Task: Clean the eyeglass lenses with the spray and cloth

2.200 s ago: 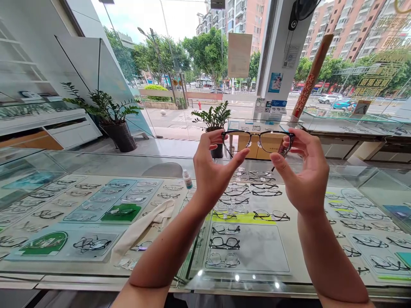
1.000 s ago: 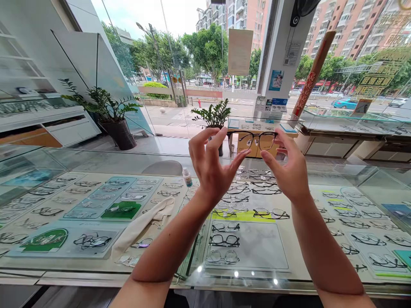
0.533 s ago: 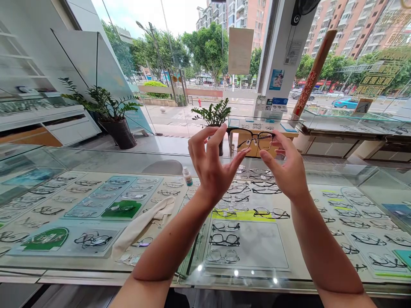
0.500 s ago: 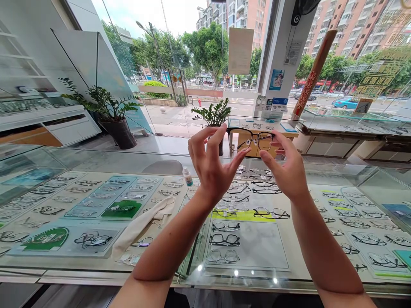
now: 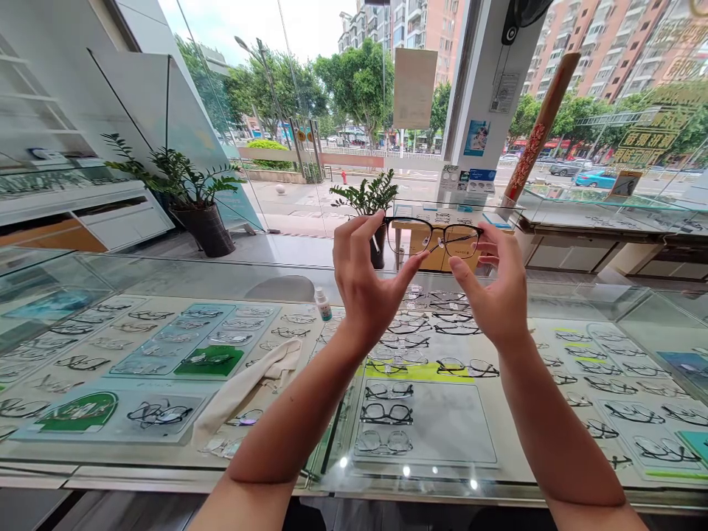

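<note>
A pair of eyeglasses (image 5: 439, 231) with a dark upper rim is held up above the glass counter, its lenses facing me. My left hand (image 5: 366, 276) grips the left end, index finger at the upper corner and thumb below the lens. At the opposite end, my right hand (image 5: 496, 284) has its fingers at the right hinge, with the thumb under the right lens. The temples extend behind the lenses and are partly hidden. Below and left of my left hand stands a small white spray bottle (image 5: 323, 305) on the counter.
The glass display counter (image 5: 431, 483) spans the front, with rows of eyeglasses inside. A cream cloth (image 5: 248, 391) lies left of my left forearm. Beyond stand potted plants (image 5: 204, 228), a second display case (image 5: 575, 221) and large windows facing a street.
The eyeglasses have turned slightly and now look wider, facing me more squarely. My left hand has shifted a little to the right; my right hand has moved only slightly. Both hands keep their hold.
</note>
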`<state>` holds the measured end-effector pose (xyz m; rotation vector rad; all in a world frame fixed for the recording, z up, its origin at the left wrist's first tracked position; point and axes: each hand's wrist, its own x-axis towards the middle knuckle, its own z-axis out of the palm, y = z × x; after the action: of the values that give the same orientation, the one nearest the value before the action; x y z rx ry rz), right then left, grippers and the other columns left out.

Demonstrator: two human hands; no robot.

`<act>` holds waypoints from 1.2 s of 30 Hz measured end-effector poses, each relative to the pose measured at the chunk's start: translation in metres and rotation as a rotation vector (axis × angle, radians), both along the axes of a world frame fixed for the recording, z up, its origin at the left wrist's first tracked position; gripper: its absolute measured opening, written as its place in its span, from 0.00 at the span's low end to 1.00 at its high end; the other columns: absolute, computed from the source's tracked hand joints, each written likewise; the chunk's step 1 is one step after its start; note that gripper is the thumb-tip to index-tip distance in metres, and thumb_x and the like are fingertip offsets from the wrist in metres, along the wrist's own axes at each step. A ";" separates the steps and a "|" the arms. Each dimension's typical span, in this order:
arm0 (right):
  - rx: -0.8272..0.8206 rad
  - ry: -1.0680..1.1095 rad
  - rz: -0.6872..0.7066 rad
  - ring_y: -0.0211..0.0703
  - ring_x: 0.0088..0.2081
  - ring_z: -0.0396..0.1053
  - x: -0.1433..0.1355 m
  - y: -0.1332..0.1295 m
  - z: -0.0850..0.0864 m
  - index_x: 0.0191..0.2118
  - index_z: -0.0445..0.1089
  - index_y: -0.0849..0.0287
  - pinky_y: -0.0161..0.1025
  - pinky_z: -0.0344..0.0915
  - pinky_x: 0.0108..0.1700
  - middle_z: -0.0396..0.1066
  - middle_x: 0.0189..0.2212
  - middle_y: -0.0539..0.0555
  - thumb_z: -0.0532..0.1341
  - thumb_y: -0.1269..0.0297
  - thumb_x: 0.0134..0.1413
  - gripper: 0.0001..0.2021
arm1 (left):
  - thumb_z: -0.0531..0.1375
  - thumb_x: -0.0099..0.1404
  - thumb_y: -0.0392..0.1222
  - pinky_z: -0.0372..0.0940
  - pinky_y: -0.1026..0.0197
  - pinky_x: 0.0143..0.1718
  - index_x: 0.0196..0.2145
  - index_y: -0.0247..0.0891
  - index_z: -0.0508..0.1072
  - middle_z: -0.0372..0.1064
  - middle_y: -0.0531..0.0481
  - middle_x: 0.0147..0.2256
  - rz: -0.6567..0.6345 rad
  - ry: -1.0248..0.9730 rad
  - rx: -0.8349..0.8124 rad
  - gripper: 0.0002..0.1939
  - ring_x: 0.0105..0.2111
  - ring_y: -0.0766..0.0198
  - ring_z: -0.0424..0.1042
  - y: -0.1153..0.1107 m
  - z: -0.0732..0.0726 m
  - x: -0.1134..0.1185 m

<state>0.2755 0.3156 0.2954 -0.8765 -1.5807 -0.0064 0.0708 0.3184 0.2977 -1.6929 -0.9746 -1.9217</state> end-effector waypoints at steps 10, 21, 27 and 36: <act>0.208 -0.068 -0.163 0.63 0.56 0.73 -0.007 -0.006 0.003 0.68 0.65 0.45 0.69 0.74 0.58 0.71 0.58 0.61 0.68 0.53 0.65 0.29 | 0.75 0.62 0.54 0.74 0.46 0.56 0.62 0.44 0.70 0.75 0.41 0.55 -0.088 -0.063 -0.104 0.35 0.55 0.50 0.77 0.013 -0.008 0.002; 0.216 0.213 -0.112 0.48 0.33 0.73 0.015 0.000 0.006 0.50 0.78 0.50 0.52 0.72 0.40 0.74 0.35 0.53 0.56 0.56 0.73 0.13 | 0.76 0.60 0.53 0.75 0.49 0.50 0.60 0.44 0.70 0.75 0.41 0.55 -0.042 -0.084 -0.021 0.35 0.54 0.51 0.77 0.016 -0.007 -0.003; 0.077 0.185 -0.087 0.38 0.23 0.61 0.025 0.008 0.008 0.38 0.70 0.53 0.42 0.58 0.28 0.63 0.24 0.47 0.52 0.48 0.78 0.19 | 0.76 0.60 0.54 0.75 0.49 0.49 0.60 0.44 0.70 0.75 0.41 0.55 -0.006 -0.036 0.012 0.35 0.54 0.50 0.76 0.016 -0.007 -0.003; -0.056 0.246 0.100 0.45 0.36 0.75 0.025 0.000 0.016 0.36 0.75 0.55 0.43 0.66 0.34 0.78 0.34 0.56 0.54 0.36 0.74 0.28 | 0.74 0.63 0.54 0.75 0.49 0.52 0.62 0.41 0.69 0.75 0.39 0.57 0.050 0.054 0.064 0.35 0.58 0.49 0.74 0.014 -0.006 -0.004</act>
<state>0.3000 0.3155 0.3113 -0.8080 -1.3969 0.2113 0.0672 0.3326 0.2913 -1.6595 -0.9170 -1.8462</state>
